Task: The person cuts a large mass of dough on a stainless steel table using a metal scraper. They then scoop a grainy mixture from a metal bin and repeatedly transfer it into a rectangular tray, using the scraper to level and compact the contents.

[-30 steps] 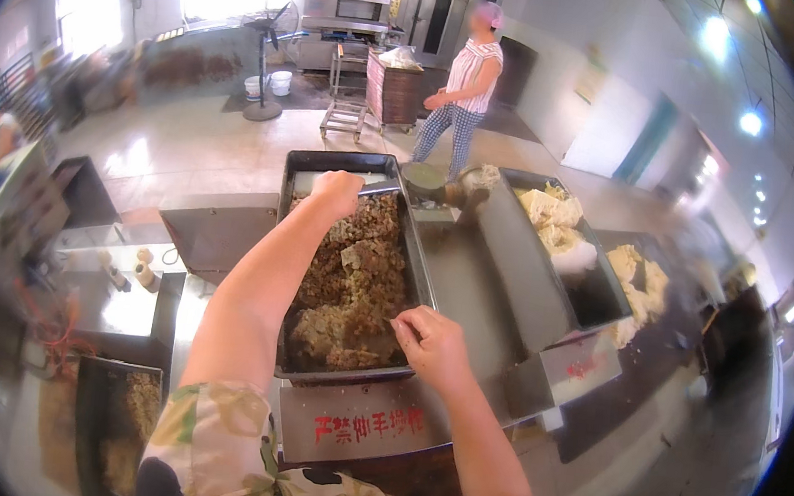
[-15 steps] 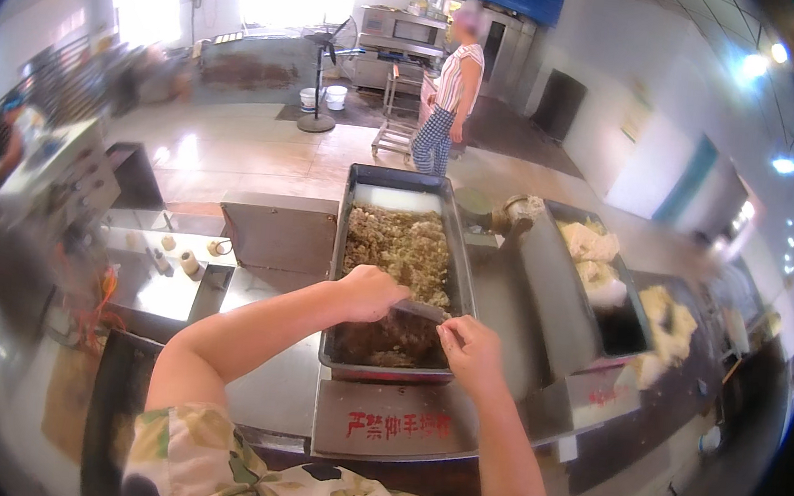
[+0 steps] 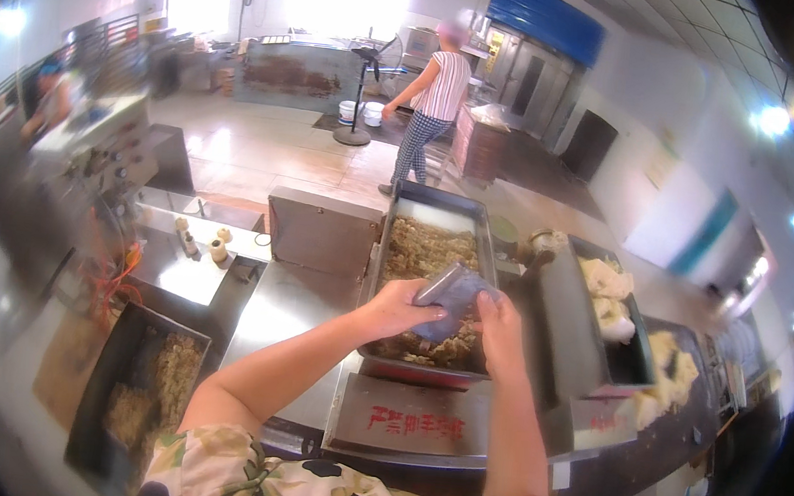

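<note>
My left hand point(image 3: 395, 309) is wrapped around the rolled handle of a grey metal dough scraper point(image 3: 461, 300). The fingers of my right hand point(image 3: 501, 331) are closed on the far side of its flat blade. I hold the scraper tilted, blade face up, above a deep black tray point(image 3: 421, 373). Crumbly yellow-brown filling point(image 3: 428, 247) covers much of the tray's inside. Part of the filling is hidden behind my hands and the scraper.
On the right stands a dark tray with pale dough point(image 3: 614, 319); more dough point(image 3: 670, 368) lies beside it. A lower-left bin point(image 3: 93, 410) holds crumbly filling. A metal cover point(image 3: 320, 231) stands left of my tray. Beyond are a person point(image 3: 435, 99) and a fan point(image 3: 358, 101).
The scraper has come up from low in the tray and turned, so its blade face shows. Both hands rose with it. The view has shifted left, and the person beyond has turned away.
</note>
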### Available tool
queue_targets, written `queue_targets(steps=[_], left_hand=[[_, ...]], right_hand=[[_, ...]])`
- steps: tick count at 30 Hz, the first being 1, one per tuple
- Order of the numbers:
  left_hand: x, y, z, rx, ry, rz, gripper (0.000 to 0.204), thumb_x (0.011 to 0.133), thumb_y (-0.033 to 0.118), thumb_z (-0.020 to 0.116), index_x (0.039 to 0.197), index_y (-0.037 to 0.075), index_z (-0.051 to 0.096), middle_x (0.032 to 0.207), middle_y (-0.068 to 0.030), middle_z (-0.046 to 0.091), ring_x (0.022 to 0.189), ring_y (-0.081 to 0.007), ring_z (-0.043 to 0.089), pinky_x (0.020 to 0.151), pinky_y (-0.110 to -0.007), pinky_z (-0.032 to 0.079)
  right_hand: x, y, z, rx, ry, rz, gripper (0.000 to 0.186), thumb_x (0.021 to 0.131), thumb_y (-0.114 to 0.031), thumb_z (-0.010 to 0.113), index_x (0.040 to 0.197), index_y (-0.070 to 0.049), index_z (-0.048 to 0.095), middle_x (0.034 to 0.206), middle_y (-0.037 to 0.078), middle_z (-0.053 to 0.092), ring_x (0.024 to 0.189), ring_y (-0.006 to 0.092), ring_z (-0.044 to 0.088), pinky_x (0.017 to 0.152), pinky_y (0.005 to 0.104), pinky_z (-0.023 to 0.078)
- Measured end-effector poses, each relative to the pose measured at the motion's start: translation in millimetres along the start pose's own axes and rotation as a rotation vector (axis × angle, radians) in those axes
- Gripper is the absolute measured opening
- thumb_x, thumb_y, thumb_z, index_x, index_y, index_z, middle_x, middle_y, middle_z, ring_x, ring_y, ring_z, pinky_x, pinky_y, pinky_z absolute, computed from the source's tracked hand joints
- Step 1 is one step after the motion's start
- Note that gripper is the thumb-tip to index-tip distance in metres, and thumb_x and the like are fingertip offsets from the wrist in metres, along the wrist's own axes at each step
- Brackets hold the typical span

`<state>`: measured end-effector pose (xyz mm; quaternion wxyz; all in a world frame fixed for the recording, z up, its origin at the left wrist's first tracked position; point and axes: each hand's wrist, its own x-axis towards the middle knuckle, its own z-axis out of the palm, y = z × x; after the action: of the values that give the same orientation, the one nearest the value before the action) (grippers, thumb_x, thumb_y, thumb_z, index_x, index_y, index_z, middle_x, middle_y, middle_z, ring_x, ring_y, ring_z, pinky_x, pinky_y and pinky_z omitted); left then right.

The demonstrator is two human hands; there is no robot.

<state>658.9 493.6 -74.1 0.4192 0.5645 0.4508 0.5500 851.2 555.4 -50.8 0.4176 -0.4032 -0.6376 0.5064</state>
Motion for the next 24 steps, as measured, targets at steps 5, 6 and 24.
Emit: queue_targets(steps=[5,6,24], left_hand=[[-5.2,13.6,1.8,0.077,0.034,-0.04,0.034,0.087,0.026,0.069,0.105,-0.002,0.062,0.082,-0.0028,0.061,0.072,-0.009,0.052,0.064,-0.027,0.045],[-4.9,12.4,2.5,0.068,0.054,-0.05,0.034,0.087,0.027,0.068,0.105,-0.002,0.062,0.082,-0.0029,0.061,0.072,-0.0091,0.052,0.064,-0.027,0.045],[-4.0,2.3,-7.7,-0.532,0.335,-0.034,0.03,0.091,0.022,0.064,0.11,-0.001,0.058,0.093,-0.0021,0.06,0.083,-0.0089,0.054,0.075,-0.026,0.046]], right_hand=[[-12.0,3.8,16.6,0.086,0.001,-0.017,0.034,0.097,-0.026,0.054,0.112,0.004,0.06,0.099,0.005,0.064,0.09,0.0125,0.056,0.081,0.0277,0.045],[-11.3,12.3,14.5,0.072,-0.027,-0.001,0.033,0.097,-0.025,0.054,0.113,0.004,0.06,0.099,0.005,0.064,0.09,0.0124,0.056,0.081,0.0275,0.045],[-9.6,21.4,28.3,-0.333,-0.403,-0.045,0.017,0.088,-0.001,0.052,0.101,0.005,0.061,0.081,0.011,0.067,0.074,0.0186,0.064,0.071,0.0321,0.052]])
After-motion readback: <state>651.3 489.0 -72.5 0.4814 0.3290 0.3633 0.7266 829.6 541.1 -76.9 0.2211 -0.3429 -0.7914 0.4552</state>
